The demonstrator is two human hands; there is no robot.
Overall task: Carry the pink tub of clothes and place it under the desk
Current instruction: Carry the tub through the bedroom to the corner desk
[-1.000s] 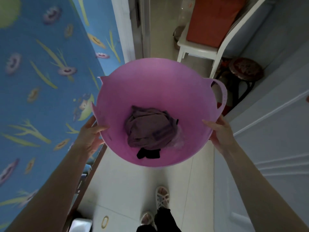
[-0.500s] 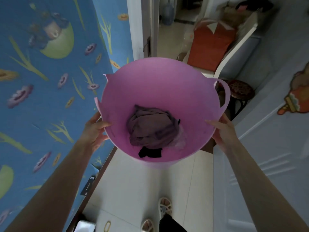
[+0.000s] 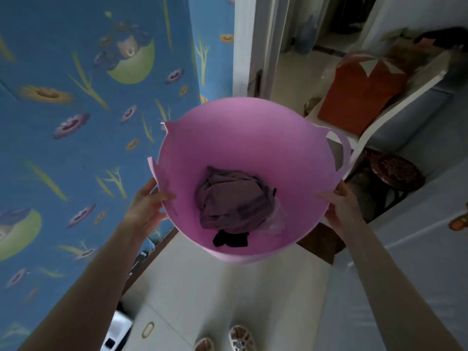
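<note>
I hold the pink tub [image 3: 243, 138] in the air in front of me, above the pale tiled floor. Crumpled purple clothes [image 3: 233, 201] and a small black piece [image 3: 229, 239] lie at its bottom. My left hand [image 3: 147, 206] grips the tub's left rim, thumb over the edge. On the right rim my right hand [image 3: 340, 206] holds the same way, just below the tub's loop handle [image 3: 342, 148]. No desk is clearly in view.
A blue flowered wall [image 3: 76, 122] runs close on my left. A white door [image 3: 405, 262] stands close on my right. Ahead are an open doorway [image 3: 298, 59], a white chair with an orange box [image 3: 359, 97] and a dark round stool [image 3: 397, 171]. My feet [image 3: 228, 340] show below.
My view has tilted up and I have walked forward: the doorway, orange box and stool are nearer and more of the room beyond shows. Both hands keep the same grip on the tub.
</note>
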